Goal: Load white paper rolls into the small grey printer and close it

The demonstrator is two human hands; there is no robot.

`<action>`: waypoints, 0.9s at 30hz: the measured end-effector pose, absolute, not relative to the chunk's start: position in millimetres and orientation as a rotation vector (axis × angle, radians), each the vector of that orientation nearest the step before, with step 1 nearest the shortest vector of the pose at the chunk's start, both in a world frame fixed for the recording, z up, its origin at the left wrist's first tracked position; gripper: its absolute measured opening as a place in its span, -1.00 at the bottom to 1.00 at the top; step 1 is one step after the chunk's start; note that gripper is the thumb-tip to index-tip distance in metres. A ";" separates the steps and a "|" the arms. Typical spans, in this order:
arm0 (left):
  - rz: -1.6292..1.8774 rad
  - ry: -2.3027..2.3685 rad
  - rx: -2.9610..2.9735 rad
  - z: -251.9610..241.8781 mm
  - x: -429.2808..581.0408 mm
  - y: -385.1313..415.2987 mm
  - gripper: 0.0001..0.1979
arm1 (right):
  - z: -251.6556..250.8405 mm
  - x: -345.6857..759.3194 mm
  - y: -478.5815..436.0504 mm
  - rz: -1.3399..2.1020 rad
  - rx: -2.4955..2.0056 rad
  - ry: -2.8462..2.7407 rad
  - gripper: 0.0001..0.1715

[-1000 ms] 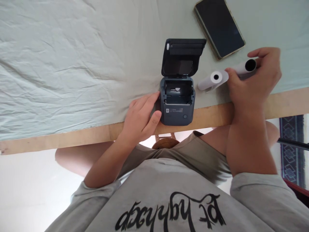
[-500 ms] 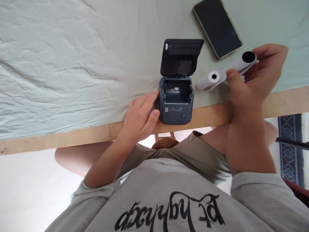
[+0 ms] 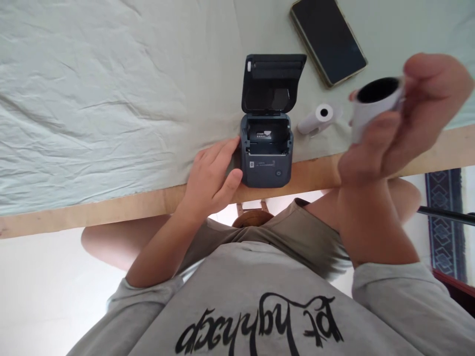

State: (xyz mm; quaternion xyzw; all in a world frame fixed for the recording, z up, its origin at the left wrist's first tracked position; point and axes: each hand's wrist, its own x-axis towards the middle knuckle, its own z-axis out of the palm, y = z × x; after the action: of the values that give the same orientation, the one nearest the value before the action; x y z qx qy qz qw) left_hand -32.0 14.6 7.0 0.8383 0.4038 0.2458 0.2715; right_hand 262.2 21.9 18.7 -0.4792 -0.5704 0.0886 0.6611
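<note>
A dark blue-grey label printer [image 3: 267, 170] sits at the table's near edge with its black lid [image 3: 273, 84] swung up. Its roll bay shows bare inside, with a small white sticker. My left hand [image 3: 211, 175] lies against the printer's left side, fingers stretched and thumb apart. On the right, my right hand [image 3: 411, 118] is wrapped round a white paper roll [image 3: 373, 113] with a wide dark core, raised above the table and tipped toward me. A second, thinner white paper roll [image 3: 315, 118] with a small core lies on the cloth between the printer and that hand.
A dark smartphone [image 3: 330, 39] in a clear-edged case lies behind the rolls. Pale green, wrinkled cloth [image 3: 111, 99] covers the table, and a bare wooden edge [image 3: 148, 203] runs along the front. Below it are my legs and a wooden stool [image 3: 254, 218].
My right hand has lifted the wide-core roll up toward the camera, apart from the thinner roll, which stays on the cloth. My left hand remains beside the printer.
</note>
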 end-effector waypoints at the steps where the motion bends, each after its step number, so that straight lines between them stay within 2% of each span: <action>1: 0.671 1.086 2.263 6.4 -32.0 14.6 -0.32 | 18.7 253.2 20.8 0.092 -0.931 -1.499 -0.39; 2: 0.678 1.082 2.271 6.1 -32.0 14.7 -0.32 | 19.3 243.8 19.6 0.021 -0.848 -1.641 -0.38; 3: 0.679 1.080 2.276 6.1 -31.8 14.9 -0.31 | 20.5 234.3 18.4 0.089 -0.919 -1.824 -0.44; 5: 0.669 1.085 2.279 6.4 -31.4 15.2 -0.29 | 24.4 217.0 16.4 0.105 -1.066 -1.928 -0.64; 12: 0.654 1.085 2.263 9.1 -30.0 13.6 -0.30 | 31.8 201.7 14.4 0.150 -1.038 -1.961 -0.64; 15: 0.674 1.067 2.261 7.7 -32.0 13.6 -0.34 | 29.3 199.1 12.9 0.151 -0.952 -1.996 -0.73; 18: 0.822 0.963 2.240 2.8 -35.1 16.2 -0.30 | 27.2 193.8 11.5 0.125 -0.894 -1.991 -0.83; 20: 1.011 0.829 2.201 -1.0 -36.2 18.6 -0.26 | 28.7 191.7 9.9 0.137 -0.903 -2.008 -0.82; 23: 1.244 0.646 2.102 -4.0 -35.7 19.6 -0.31 | 34.9 190.9 4.7 0.199 -0.875 -2.072 -0.84; 27: 1.147 0.555 2.111 -2.1 -34.4 14.7 -0.24 | 38.9 189.0 -5.9 0.334 -0.749 -2.140 -0.91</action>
State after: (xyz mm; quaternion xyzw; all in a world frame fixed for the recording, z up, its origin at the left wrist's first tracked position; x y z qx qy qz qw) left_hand -34.4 14.7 -2.1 0.8078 0.2122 0.4389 0.3313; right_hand 189.0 -5.9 38.9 -0.2977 -0.8508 0.1329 0.4122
